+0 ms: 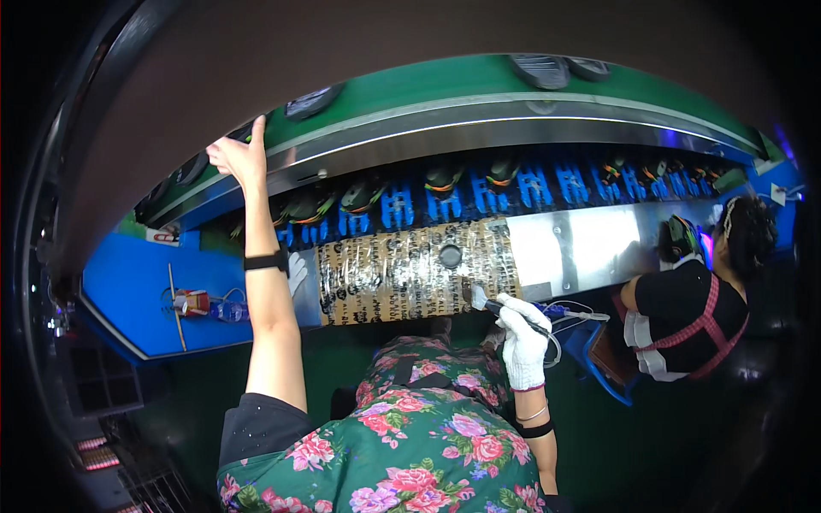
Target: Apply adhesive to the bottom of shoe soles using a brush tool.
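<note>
My bare left hand (242,156) reaches over the far rim of the bench to the green conveyor belt. Its thumb is stretched away from the fingers, beside a dark shoe part mostly hidden there; no firm grip shows. My right hand (523,340), in a white knit glove, is closed round the dark handle of a brush (481,297). The brush's pale bristle end points left, over the near edge of the bench top (385,274), which is covered with printed brown cardboard under clear film. A small round dark dish (450,256) stands on that cardboard.
Blue racks (445,203) hold several dark shoes behind the bench. More soles (540,72) lie on the green belt (410,85). A white glove (297,272) lies beside my left arm. At right a co-worker (684,316) sits close; a blue side table (128,291) is at left.
</note>
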The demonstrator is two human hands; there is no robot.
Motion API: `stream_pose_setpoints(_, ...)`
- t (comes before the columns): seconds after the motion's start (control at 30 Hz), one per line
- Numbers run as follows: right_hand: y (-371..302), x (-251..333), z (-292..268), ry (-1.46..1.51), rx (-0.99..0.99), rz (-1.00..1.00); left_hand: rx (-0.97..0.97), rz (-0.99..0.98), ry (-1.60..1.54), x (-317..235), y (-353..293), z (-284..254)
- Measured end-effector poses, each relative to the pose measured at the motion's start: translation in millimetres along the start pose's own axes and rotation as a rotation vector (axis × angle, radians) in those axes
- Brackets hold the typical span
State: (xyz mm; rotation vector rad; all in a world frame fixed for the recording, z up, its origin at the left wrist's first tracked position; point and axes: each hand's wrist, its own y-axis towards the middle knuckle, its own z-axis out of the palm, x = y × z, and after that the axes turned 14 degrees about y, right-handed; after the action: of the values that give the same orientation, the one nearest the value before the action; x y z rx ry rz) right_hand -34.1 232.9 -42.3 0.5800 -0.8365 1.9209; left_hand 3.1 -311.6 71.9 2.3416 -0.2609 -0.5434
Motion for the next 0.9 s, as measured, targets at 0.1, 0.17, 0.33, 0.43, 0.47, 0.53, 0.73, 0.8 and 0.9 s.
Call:
stream_pose_setpoints(0.1,1,10,-18,0.065,-0.076,-0.021,-0.117,0.290,-0.656,-93,-52,-39)
stream_pose_setpoints(0.17,0,20,-24,0.087,-0.093,-0.027,0.129,0.449,-0.830,-168,-103,-53)
stream_pose_setpoints(0.33,-6,28,-12,0.124,-0.095,-0.051,0.342,0.744,-0.919,-323,-175,-29)
stream_pose_setpoints(0.43,-9,24,-12,0.109,-0.088,-0.085,0.446,0.721,-0.931,-341,-176,-2)
stream_pose_setpoints(0.47,-11,24,-16,0.104,-0.108,-0.095,0.509,0.607,-1.062,-340,-181,-7)
stream_pose_setpoints(0.53,-12,25,-18,0.152,-0.142,-0.097,0.615,0.473,-1.179,-310,-169,-7)
stream_pose_setpoints(0.73,-2,41,-28,0.183,-0.186,-0.095,0.016,0.483,-0.875,-171,-125,-74)
stream_pose_setpoints(0.8,3,52,-23,0.232,-0.104,-0.109,-0.009,0.324,-0.773,-111,-100,-76)
stream_pose_setpoints(0.9,0,72,-1,0.341,-0.025,-0.096,0.516,-0.221,-1.310,-76,-92,-93)
